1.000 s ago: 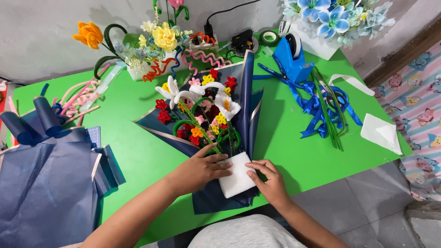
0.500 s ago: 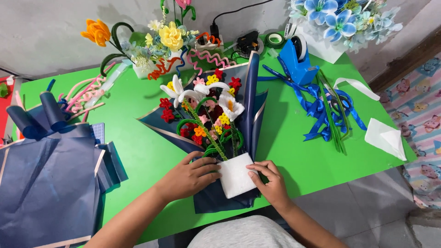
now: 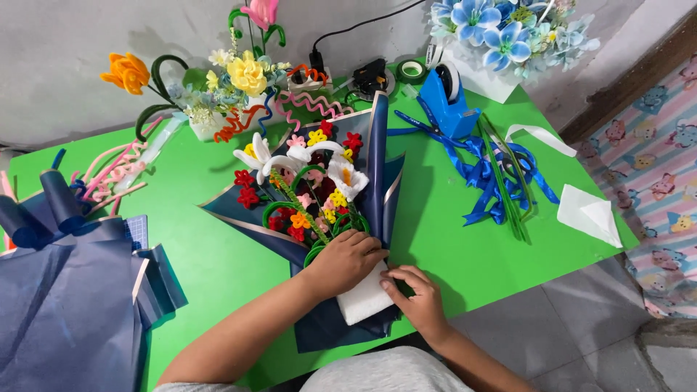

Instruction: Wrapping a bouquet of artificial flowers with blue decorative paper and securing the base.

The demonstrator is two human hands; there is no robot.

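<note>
I see no labels, signs or screens here. The nearest thing to packaging is the navy wrapping paper (image 3: 377,167) folded around the bouquet under my hands, and more navy sheets (image 3: 65,305) heaped at the left of the green tabletop (image 3: 450,247).

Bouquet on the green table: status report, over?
Left hand grips bouquet stems. Right hand pinches navy wrapping paper beside white foam wrap. Nothing obstructing.

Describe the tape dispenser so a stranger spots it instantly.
Start at the green table and go to its far right corner, below the blue paper flowers. The tape dispenser stands there above tangled blue ribbon: the only solid blue plastic block, holding a tape roll.
</note>
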